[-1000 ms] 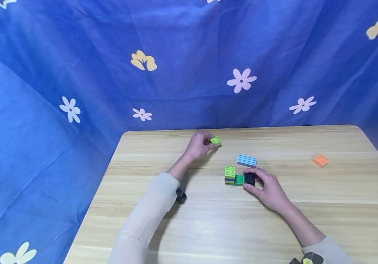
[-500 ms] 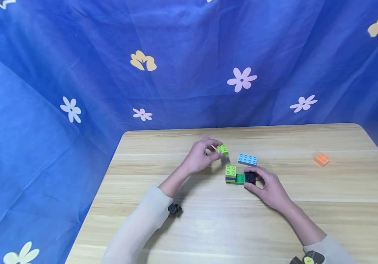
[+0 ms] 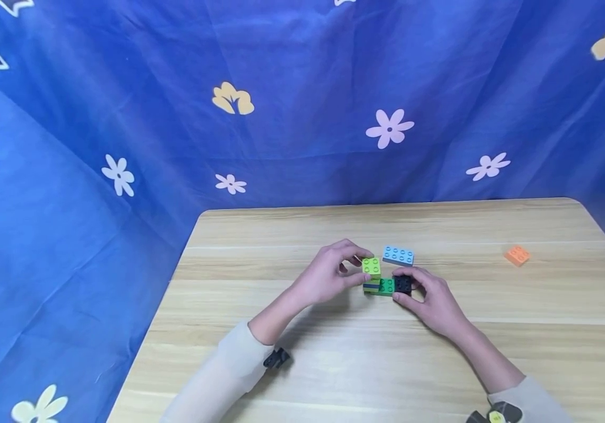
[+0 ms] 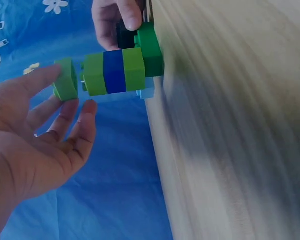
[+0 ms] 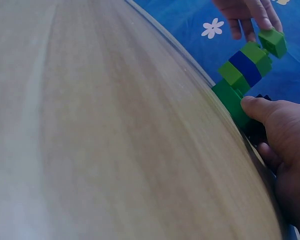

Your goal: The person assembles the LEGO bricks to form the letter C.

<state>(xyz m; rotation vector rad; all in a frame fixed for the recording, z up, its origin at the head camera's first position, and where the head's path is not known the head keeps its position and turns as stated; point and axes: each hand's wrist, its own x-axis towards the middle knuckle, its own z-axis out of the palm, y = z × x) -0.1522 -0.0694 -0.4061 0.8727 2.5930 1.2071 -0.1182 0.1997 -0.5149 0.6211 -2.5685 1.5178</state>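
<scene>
Between thumb and fingers my left hand pinches a lime green brick. It hovers just over a stack of two lime bricks with a dark blue brick between them, a small gap apart. That stack rises from one end of a dark green base brick. At the base's other end sits a black brick, which my right hand grips between thumb and fingers. In the right wrist view the right thumb lies against the green base.
Just behind the build lies a light blue brick on the wooden table. An orange brick lies farther right. A blue flowered cloth hangs behind the table's back edge.
My left hand has carried the lime brick from the back of the table forward and right, to above the stack. My right hand has stayed on the black brick.
</scene>
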